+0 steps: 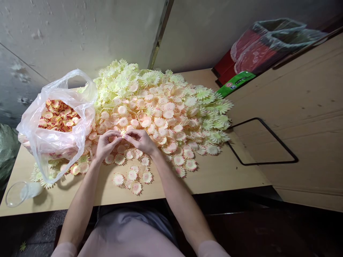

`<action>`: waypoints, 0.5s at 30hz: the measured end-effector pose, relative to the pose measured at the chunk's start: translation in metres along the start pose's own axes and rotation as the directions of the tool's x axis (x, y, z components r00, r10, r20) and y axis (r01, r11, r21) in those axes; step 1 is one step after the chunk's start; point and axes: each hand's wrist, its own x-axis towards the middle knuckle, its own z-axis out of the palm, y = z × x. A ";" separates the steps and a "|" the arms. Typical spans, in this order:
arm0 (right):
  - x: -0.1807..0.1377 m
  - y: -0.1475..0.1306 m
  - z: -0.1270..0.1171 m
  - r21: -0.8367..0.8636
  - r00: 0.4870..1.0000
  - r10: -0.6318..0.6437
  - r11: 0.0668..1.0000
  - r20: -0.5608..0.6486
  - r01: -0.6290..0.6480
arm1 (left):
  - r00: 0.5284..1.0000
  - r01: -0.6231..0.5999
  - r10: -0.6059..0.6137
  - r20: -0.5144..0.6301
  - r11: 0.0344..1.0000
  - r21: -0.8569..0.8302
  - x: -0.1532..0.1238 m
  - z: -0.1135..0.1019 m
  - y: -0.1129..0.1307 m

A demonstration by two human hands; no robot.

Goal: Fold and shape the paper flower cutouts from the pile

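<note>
My left hand [108, 143] and my right hand [142, 141] meet over the front of a large pile of artificial flower pieces [160, 110]. Thumb and fingers of each hand pinch a small pale yellow flower piece [123, 133] between them; most of it is hidden by the fingertips. The pile runs from pale green at the back and right to pink-edged cream in the middle. Just in front of my wrists, several loose pink-edged flower pieces [132, 175] lie on the table. Left of my hands stands a white plastic bag [57, 142] holding red-and-yellow flower pieces [59, 116].
A clear cup [17, 194] lies on its side at the table's [227, 178] left front corner. Cardboard [300, 125] leans along the right, with a black metal loop [281, 141] before it. Red boxes in clear plastic [249, 50] and a green packet [235, 84] sit back right.
</note>
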 end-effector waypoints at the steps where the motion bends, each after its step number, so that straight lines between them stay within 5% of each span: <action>1: 0.000 0.000 0.000 -0.025 1.000 -0.012 1.000 -0.002 0.012 | 1.000 -0.002 0.002 0.002 1.000 0.001 0.000 0.000 0.000; 15: 0.001 0.000 0.001 0.120 1.000 0.007 0.993 0.009 -0.008 | 0.998 0.010 -0.010 0.054 1.000 -0.005 0.001 -0.001 -0.002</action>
